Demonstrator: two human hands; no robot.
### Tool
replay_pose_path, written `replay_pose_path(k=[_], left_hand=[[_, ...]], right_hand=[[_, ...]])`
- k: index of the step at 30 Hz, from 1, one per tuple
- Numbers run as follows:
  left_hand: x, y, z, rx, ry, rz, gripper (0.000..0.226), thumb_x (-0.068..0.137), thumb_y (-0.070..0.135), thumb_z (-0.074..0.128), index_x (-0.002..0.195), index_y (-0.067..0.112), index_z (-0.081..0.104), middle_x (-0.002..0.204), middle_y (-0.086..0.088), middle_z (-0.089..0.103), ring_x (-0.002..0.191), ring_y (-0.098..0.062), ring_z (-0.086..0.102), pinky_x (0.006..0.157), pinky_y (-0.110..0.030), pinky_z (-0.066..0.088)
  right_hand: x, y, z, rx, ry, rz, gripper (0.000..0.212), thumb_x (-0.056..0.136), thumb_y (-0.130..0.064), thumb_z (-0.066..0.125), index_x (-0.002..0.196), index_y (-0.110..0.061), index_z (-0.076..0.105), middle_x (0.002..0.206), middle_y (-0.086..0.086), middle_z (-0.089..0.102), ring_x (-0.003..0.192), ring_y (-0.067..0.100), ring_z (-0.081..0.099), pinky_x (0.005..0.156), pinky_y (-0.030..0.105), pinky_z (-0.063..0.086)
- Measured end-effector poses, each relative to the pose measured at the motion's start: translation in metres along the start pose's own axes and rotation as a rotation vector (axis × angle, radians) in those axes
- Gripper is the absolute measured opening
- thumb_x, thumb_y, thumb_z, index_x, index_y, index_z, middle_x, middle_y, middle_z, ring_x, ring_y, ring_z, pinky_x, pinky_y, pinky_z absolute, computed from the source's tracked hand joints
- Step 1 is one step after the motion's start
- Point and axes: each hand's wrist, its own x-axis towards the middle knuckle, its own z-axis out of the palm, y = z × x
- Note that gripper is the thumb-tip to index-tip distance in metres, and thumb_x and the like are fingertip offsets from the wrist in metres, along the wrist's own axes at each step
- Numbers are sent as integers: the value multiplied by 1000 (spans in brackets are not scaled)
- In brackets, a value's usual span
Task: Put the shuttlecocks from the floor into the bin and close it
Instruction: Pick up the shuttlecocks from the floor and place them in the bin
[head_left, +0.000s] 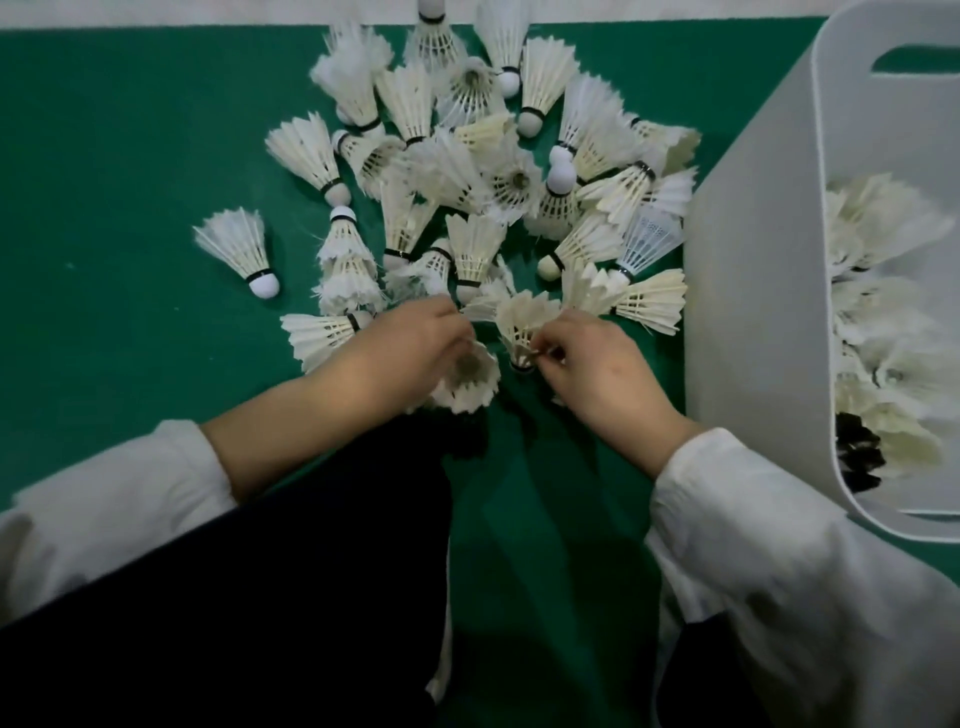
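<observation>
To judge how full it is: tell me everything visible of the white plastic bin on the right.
The white plastic bin stands on the green floor at the view's right edge, partly cut off. Smooth, matt walls, rounded corners, a slot handle near the rim. It is open; no lid shows. Inside lie white feather shuttlecocks and something black. Loose floor shuttlecocks reach its left wall. Neither the left hand nor the right hand touches it.

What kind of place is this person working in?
Probably a badminton hall: the green floor looks like court matting with a white line at its far edge, and a pile of feather shuttlecocks lies beside a white bin already holding more.
</observation>
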Motion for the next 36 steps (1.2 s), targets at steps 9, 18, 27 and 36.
replay_pose_path(k=[9,18,27,36], left_hand=[[-8,-13,-46,-359,257,-429,10,94,8,40,94,16,45,89,-14,66,51,-8,63,46,-23,47],[-30,-17,-18,-400,75,-373,57,89,21,55,142,16,34,129,2,30,99,-12,58,87,-29,48],[-9,9,22,215,49,-333,67,83,30,65,133,1,32,139,-18,26,83,-31,60,64,-40,55],[-19,-3,-6,17,91,-182,44,74,-13,61,117,-7,53,115,-22,49,75,-34,60,54,-31,48]], right_hand=[[0,4,9,43,32,49,12,86,-17,59,91,-17,70,96,4,62,91,27,59,77,45,51],[1,3,9,26,35,17,14,88,-13,58,94,-9,71,98,9,63,89,28,60,76,32,44],[2,-4,9,9,15,7,17,90,-14,55,99,-9,68,102,8,60,96,26,58,79,32,43],[-8,-8,-3,57,19,-26,14,88,-12,56,95,-9,67,99,7,60,93,26,59,82,39,48]])
